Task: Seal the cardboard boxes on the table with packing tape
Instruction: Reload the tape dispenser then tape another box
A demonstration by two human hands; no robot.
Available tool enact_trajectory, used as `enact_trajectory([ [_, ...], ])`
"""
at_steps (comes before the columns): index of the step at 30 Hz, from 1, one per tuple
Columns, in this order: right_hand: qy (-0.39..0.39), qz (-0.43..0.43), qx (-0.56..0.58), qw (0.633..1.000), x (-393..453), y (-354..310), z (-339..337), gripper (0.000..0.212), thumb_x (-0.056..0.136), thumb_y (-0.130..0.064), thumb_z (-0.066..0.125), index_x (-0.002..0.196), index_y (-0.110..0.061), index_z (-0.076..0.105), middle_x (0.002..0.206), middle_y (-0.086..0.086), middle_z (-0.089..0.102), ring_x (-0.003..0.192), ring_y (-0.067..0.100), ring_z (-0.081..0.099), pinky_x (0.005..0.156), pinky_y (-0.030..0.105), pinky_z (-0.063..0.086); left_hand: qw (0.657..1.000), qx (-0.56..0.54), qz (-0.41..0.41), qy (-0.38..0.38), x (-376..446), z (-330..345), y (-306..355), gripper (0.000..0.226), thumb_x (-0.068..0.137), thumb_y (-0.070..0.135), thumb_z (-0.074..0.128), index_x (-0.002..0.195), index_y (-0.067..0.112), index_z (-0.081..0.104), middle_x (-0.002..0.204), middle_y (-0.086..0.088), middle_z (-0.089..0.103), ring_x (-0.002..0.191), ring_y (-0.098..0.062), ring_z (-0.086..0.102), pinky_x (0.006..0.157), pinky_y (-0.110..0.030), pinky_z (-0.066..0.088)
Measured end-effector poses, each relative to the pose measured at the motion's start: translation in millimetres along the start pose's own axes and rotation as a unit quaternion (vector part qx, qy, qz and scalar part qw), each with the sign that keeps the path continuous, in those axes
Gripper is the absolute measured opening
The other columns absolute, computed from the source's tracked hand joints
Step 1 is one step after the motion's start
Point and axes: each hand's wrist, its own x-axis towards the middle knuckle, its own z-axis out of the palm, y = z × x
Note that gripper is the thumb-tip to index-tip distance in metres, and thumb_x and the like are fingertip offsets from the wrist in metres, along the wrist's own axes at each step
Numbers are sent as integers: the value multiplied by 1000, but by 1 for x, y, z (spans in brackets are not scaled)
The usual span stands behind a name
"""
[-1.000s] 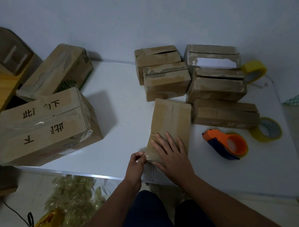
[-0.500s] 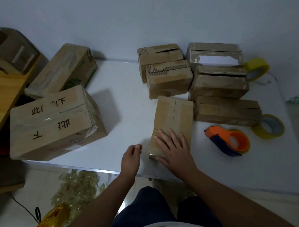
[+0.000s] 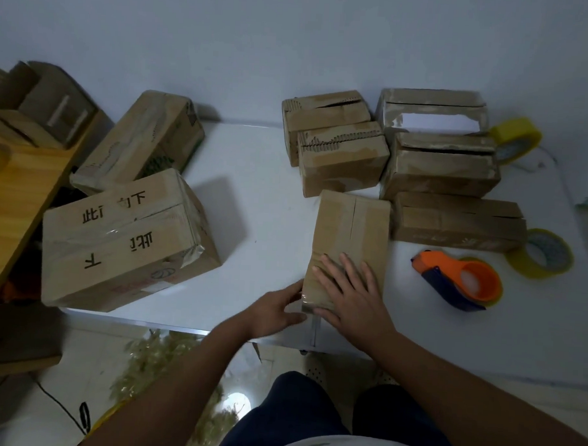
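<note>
A small cardboard box (image 3: 351,230) lies lengthwise near the white table's front edge, its top seam facing up and clear tape over its near end. My right hand (image 3: 348,292) lies flat on the near part of the box top, fingers spread. My left hand (image 3: 278,310) presses the taped near-left corner of the box with straight fingers. An orange and blue tape dispenser (image 3: 462,280) lies on the table to the right of the box, apart from both hands.
Several small boxes (image 3: 342,157) stand behind the one I hold. Two yellow tape rolls (image 3: 544,254) (image 3: 515,139) lie at the right. Two large boxes (image 3: 123,239) sit at the table's (image 3: 254,174) left end. A wooden board (image 3: 14,183) lies at far left.
My left hand pulled away from the box's near corner, then came back and now presses it. My right hand stayed flat on the box top.
</note>
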Motion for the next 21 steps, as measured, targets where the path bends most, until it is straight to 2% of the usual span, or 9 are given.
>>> enact_trajectory([
  [1,-3,0,0,1000,0,0,-1,74,94,-69,23,154,-26,21,162,-3,15,149,27,13,117,54,14,999,33,21,1,4,-7,-2,70,93,21,67,152,32,31,146,5,52,133,-10,48,110,-25,37],
  [3,-11,-1,3,1000,0,1,0,74,94,-70,24,154,-26,20,162,-3,14,149,27,11,117,54,15,992,117,54,15,14,-19,-2,69,90,33,71,150,28,38,138,-1,60,126,-17,57,105,-31,43],
  [5,-13,-5,6,1000,0,1,0,75,94,-70,23,154,-26,20,162,-2,14,149,28,12,116,55,16,979,191,68,9,24,-27,-2,76,88,42,71,153,27,33,137,-5,60,122,-20,59,100,-37,46],
  [8,-18,-10,5,1000,0,3,1,74,93,-67,21,154,-25,20,162,-1,15,149,29,14,115,56,19,976,210,52,10,34,-19,-2,90,85,44,73,157,28,21,141,-5,56,117,-23,60,96,-34,48],
  [12,-14,-24,15,999,2,4,4,74,92,-65,27,154,-27,20,162,-1,16,148,29,15,115,56,18,989,136,21,57,38,10,-3,100,84,37,77,158,23,10,149,-6,47,125,-28,54,97,-31,43],
  [15,-11,-33,36,999,4,4,0,72,91,-65,30,153,-27,24,161,-2,18,148,28,17,115,56,18,991,118,36,48,41,6,-15,104,82,26,79,158,19,10,159,-5,32,136,-25,44,106,-33,40],
  [17,-1,-52,75,996,4,8,-7,69,94,-66,26,153,-31,20,163,-6,9,150,23,5,118,54,9,987,153,51,21,38,-5,-25,100,85,13,74,159,20,8,165,-4,16,142,-24,37,110,-36,39],
  [19,4,-16,168,986,3,19,-19,64,97,-61,29,153,-35,13,162,-10,-2,149,15,-9,119,49,-3,984,170,36,42,27,-14,-25,81,92,1,59,158,21,14,166,-3,10,139,-25,42,110,-34,39],
  [21,57,101,309,944,-1,32,-35,65,97,-54,39,153,-32,13,162,-8,4,148,12,0,118,42,5,985,122,25,121,19,-18,-23,65,98,2,51,155,20,25,164,-2,17,132,-24,51,106,-29,43],
])
